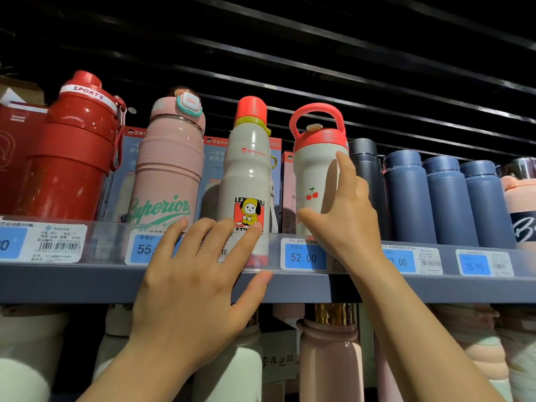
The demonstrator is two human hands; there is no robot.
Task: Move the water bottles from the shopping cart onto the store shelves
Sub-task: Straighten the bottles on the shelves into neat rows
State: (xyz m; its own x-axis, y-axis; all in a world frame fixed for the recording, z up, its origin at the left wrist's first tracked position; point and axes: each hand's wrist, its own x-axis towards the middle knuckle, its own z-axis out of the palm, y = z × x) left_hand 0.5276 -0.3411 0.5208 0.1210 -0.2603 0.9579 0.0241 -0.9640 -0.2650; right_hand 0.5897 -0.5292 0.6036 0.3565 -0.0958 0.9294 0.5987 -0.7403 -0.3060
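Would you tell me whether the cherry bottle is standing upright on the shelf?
Upright: the cherry bottle stands vertical on the shelf, handle on top, with the right hand against its side.

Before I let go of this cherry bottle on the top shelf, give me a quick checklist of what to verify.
1. cherry bottle upright: ok.
2. Base fully on the shelf: cannot tell, the price rail hides it.
3. right hand on the bottle: ok, fingers spread against its side.
4. Clear of the cartoon bottle: ok, a gap shows.
5. Clear of the dark bottle: cannot tell, the hand covers that side.
6. left hand free: ok, open at the shelf edge.
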